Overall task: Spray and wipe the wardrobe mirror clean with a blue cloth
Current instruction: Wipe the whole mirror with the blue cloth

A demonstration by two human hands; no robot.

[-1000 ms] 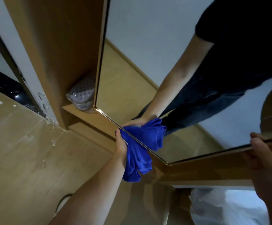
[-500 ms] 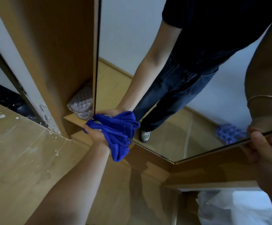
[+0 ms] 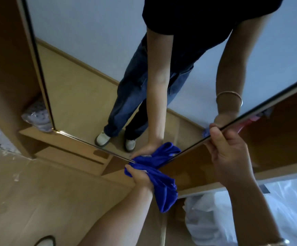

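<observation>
The wardrobe mirror (image 3: 83, 89) fills the upper view, on an open door with a thin metal frame. My left hand (image 3: 141, 179) grips a bunched blue cloth (image 3: 163, 190) and presses it against the mirror's bottom corner, where the lower edge meets the right edge. Part of the cloth hangs down below the corner. My right hand (image 3: 227, 153) grips the mirror door's right edge, fingers curled round the frame. The glass reflects a person in a dark top and jeans with both arms. No spray bottle is in view.
Behind the door on the left, a wooden wardrobe shelf (image 3: 36, 134) holds a dotted bag (image 3: 36, 114). Cardboard sheeting (image 3: 37, 192) covers the floor at lower left. White plastic wrapping (image 3: 250, 215) lies at lower right, under a wooden shelf board (image 3: 277, 167).
My left hand has swept the blue cloth along the mirror's bottom edge, from the left corner to the right one. My view has shifted; the right hand keeps its hold on the door edge.
</observation>
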